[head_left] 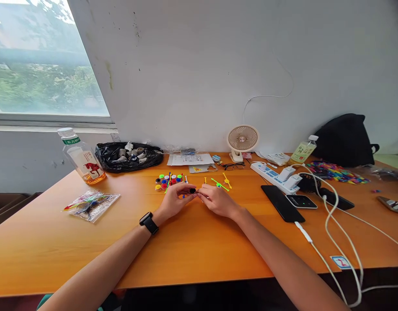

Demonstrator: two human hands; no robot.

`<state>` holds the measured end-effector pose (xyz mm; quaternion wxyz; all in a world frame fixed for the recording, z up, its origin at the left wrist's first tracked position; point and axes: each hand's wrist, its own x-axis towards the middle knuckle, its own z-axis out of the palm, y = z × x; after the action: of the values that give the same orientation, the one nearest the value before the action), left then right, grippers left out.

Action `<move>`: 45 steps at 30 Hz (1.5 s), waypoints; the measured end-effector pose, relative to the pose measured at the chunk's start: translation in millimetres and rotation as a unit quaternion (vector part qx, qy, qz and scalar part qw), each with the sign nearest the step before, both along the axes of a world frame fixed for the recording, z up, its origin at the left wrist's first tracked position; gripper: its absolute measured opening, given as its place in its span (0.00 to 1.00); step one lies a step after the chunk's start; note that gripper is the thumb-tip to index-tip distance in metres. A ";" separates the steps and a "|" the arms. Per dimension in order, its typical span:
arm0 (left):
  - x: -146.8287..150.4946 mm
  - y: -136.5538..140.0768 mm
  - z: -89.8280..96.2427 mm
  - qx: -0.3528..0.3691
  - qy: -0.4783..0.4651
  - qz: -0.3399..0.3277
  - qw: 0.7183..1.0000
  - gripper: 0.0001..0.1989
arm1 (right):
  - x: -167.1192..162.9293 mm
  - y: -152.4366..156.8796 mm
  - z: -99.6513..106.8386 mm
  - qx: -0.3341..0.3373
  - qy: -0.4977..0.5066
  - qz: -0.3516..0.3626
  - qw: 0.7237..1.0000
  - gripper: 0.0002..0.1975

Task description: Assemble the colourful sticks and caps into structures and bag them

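Observation:
Over the middle of the table my left hand is closed in a pinch around a small black round piece. My right hand meets it fingertip to fingertip, pinching a thin dark part that seems joined to the black piece. Just behind my left hand are several small round pots or caps in different colours, with some thin coloured arrow-shaped pieces among them. Beyond my right hand lie a green arrow-shaped piece and a yellow one. A black watch is on my left wrist.
Left: a zip bag of coloured parts, a drink bottle and a black plastic bag. Back: papers and a small fan. Right: a power strip, a phone, white cables and a colourful pile.

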<state>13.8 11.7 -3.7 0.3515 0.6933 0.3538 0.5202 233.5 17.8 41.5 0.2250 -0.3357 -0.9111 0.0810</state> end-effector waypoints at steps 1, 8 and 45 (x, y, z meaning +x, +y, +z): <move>-0.3 -0.1 0.5 0.006 0.004 0.005 1.000 0.16 | -0.2 -1.1 0.7 0.000 0.001 -0.003 1.000 0.10; -5.1 -1.9 10.2 0.093 0.129 0.054 0.986 0.11 | -1.4 -4.2 2.1 -0.008 0.011 -0.013 1.000 0.11; -4.0 -5.6 24.4 -0.125 -0.099 -0.089 0.983 0.19 | -3.0 1.8 -2.5 -0.039 0.190 -0.043 0.980 0.16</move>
<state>9.8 6.1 20.7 0.5138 0.6175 0.3166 0.5044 230.5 19.6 39.0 0.3843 -0.3616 -0.8324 0.1694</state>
